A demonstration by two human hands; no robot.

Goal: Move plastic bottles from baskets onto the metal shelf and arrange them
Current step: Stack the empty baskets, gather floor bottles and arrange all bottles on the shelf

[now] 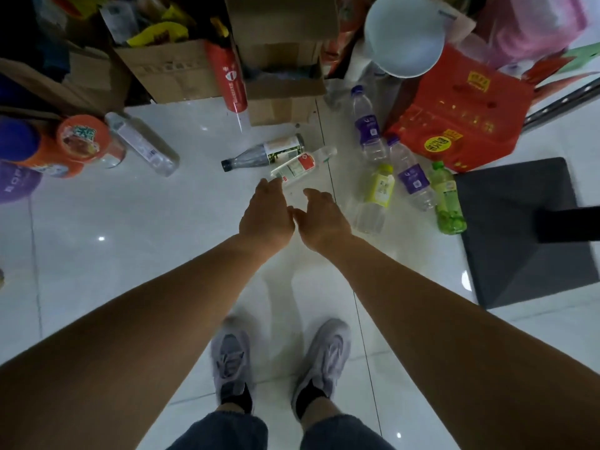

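Bottles: nine are lying or leaning on the white tiled floor (130, 254), none on a shelf or in a basket (neither shows in this view).
Red-label bottle (300, 164): clear, lying on its side, white cap pointing up-right; its base is sitting just at the left fingertips.
Dark-cap bottle (263, 153): lying just beside the red-label one, touching or nearly so.
Purple bottles: two, one (366, 125) farther off and one (411, 177) nearer, both lying lengthwise to the right.
Yellow bottle (376, 196): lying between the hands and the nearer purple one.
Green bottle (446, 198): lying at the edge of the dark mat (519, 228).
Clear bottle (143, 142): lying well apart, to the left.
Red bottle (229, 76): leaning cap-down between two boxes (175, 73).
Orange bottle (74, 144): at the far left, cap toward the camera.
Left hand (266, 216): reaching down, fingers loosely extended and slightly apart, tips meeting or almost meeting the red-label bottle's base; I cannot tell which. Holding nothing.
Right hand (323, 220): reaching beside the left, fingers curled loosely and parted, empty, hovering just short of the same bottle.
Hands together: thumbs nearly touching each other.
Shoes (232, 362): two, pale, standing on the tiles below the arms.
Bag (461, 112): one, red, lying behind the purple bottles.
Bowl (404, 37): one, white, tilted, above the bag.
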